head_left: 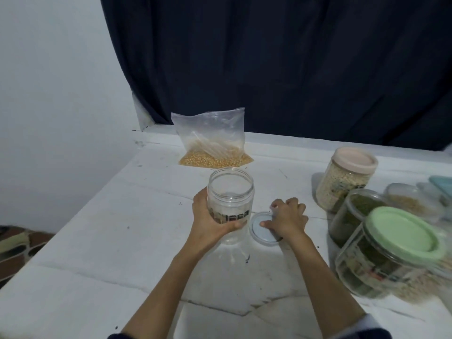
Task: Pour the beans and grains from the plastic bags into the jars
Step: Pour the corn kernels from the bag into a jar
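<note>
Centrally on the white table (97,241), the left hand (208,221) has its grip curled round an empty, lidless clear jar (230,199), standing upright. Just beside it the right hand (287,220) rests on a pale blue lid (261,230) lying flat on the table, fingers bent over its rim; whether that grip actually pinches the lid I cannot tell. Behind the jar stands a plastic bag (212,140) holding yellow grains. At right are filled jars, one with a pink lid (353,159), one with a green lid (406,232).
</note>
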Available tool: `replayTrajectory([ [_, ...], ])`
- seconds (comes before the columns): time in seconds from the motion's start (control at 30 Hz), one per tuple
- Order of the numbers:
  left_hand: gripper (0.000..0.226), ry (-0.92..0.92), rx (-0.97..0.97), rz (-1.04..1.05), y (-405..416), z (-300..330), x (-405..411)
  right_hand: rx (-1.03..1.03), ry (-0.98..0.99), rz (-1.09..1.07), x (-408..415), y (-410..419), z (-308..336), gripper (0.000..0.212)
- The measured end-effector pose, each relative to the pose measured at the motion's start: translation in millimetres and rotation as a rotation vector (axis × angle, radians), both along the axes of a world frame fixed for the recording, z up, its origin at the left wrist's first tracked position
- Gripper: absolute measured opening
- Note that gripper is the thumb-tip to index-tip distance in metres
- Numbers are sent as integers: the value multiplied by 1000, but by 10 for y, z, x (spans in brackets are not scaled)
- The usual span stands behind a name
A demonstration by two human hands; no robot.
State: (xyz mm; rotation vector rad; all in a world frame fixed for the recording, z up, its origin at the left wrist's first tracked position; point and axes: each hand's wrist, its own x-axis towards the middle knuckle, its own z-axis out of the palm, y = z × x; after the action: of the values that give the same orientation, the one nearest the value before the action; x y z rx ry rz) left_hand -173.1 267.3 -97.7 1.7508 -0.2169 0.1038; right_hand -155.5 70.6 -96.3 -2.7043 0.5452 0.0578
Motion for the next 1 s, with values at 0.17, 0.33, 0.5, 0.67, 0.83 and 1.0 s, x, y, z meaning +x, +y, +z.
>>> replayTrajectory([
  [0.17,92,-56,-128,90,259,203,37,0,-49,103,410,35,424,50],
  [0.33,14,-201,92,224,622,479,687,-203,-44,385,891,230,843,47],
  [0.5,23,-202,606,76,900,638,1435,-430,-10,521,1363,347,1105,46],
  [0.67,33,-187,874,103,1049,838,2190,-610,3,537,1906,347,1288,44],
  [0.83,45,-208,1068,173,1026,1010,2972,-680,-77,547,2601,305,1364,49],
  [1.0,50,-175,1159,180,993,1037,3601,-742,-196,572,3169,323,1184,51],
])
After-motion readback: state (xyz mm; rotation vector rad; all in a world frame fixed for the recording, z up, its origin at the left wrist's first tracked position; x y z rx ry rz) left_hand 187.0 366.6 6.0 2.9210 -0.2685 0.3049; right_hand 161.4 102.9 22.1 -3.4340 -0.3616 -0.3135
